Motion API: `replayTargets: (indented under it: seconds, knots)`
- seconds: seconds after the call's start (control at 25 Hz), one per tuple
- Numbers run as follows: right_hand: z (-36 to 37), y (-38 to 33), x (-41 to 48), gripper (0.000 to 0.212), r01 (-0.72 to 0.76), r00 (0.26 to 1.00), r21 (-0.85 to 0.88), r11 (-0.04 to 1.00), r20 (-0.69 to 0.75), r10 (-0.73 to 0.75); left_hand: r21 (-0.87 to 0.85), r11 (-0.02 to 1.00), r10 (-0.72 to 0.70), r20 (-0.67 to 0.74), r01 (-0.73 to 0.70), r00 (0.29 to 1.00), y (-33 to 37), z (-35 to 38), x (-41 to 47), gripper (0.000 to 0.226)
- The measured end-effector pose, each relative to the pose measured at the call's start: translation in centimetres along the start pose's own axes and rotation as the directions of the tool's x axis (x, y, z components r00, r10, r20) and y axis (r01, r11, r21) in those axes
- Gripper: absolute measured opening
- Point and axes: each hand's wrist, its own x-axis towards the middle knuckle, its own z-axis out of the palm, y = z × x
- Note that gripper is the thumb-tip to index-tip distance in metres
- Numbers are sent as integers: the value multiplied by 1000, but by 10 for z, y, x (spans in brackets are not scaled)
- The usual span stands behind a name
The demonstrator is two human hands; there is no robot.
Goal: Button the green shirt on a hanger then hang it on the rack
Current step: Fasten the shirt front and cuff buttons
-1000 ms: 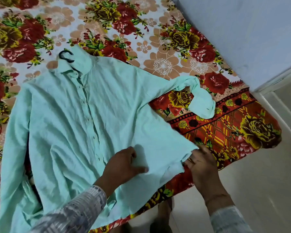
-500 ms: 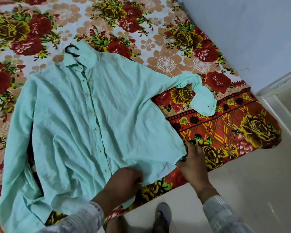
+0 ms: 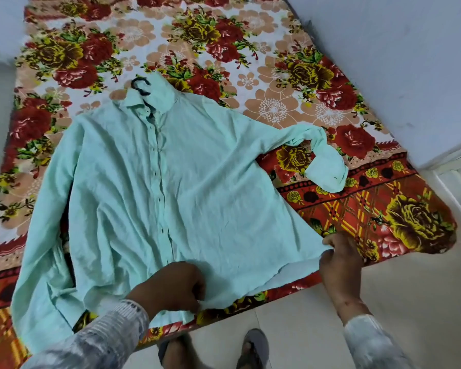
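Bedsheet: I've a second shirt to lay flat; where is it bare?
Widest bare stretch: the bedsheet beyond the hanger hook and collar, to the far edge. A smaller patch: the near right corner, past the sleeve cuff. Crowded: the near edge, where left hand and right hand hold the hem of the green shirt.

The left hand [image 3: 175,286], fingers curled, pinches the hem of the pale green crinkled shirt [image 3: 197,182] below its button line; the right hand [image 3: 339,265] pinches the hem's right corner.
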Motion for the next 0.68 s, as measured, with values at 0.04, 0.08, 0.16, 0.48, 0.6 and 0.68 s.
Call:
replayTargets:
  seconds: [0.04, 0.08, 0.16, 0.48, 0.6, 0.68]
  knots:
    - [3, 2, 6, 29, -79, 995, 18, 997, 70, 77, 18, 1000, -26, 10, 25, 1000, 5, 3, -1, 31]
    - [5, 3, 11, 27, -153, 980, 34, 988, 132, 147, 5, 998, -69, 41, 68, 997, 10, 6, -3, 44]
    - [5, 2, 19, 29, -156, 971, -56, 986, 176, 164, -52, 991, -121, 75, 126, 990, 19, 12, -8, 65]
    - [41, -88, -34, 30, 375, 844, -18, 927, 419, -334, -522, 844, -445, -558, 121, 701, 13, 3, -18, 29]
    - [39, -62, -32, 19, 51, 970, -15, 999, 238, -46, -548, 807, -526, -495, 222, 692, 15, 15, -13, 53]
    - [33, -46, -32, 26, -18, 958, -51, 999, 284, 32, -577, 783, -541, -447, 232, 712, 17, 26, -6, 62]
